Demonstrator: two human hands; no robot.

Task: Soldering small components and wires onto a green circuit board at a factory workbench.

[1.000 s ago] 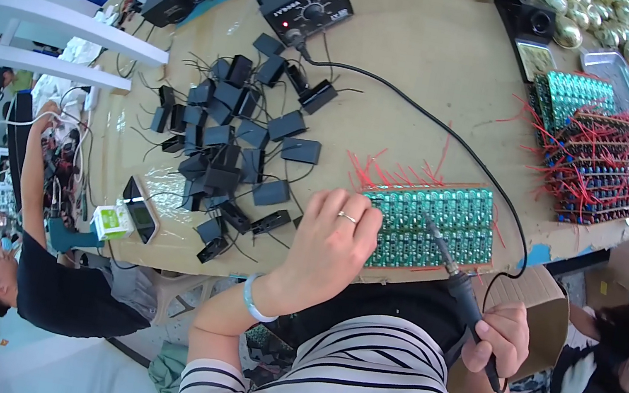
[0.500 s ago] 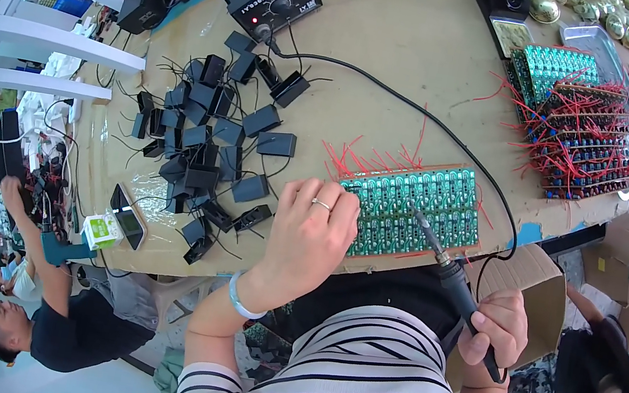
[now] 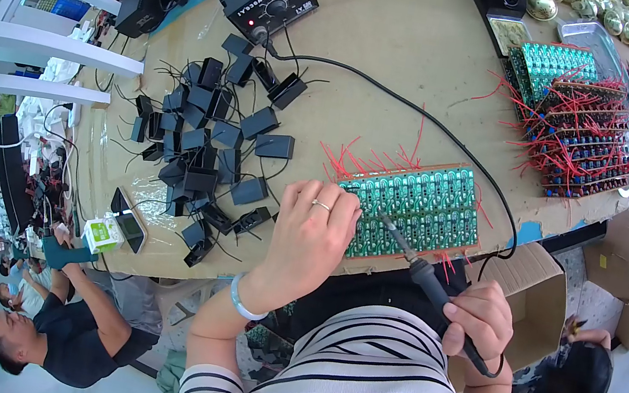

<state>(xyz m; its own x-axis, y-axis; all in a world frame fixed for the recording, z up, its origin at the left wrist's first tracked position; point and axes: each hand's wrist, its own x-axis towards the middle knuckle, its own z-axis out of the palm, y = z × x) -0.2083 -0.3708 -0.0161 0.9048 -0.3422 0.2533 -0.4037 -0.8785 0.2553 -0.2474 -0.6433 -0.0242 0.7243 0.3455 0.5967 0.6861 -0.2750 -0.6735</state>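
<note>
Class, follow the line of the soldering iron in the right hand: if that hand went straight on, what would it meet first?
Most likely the green circuit board panel: the soldering iron in the right hand points across it, though this view leaves unclear whether they touch.

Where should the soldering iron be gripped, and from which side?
Probably by its thick dark handle, coming from the lower right, where the right hand holds it. The handle slants down toward that side, while the slim metal shaft, possibly hot, points up-left over the green circuit board.
</note>
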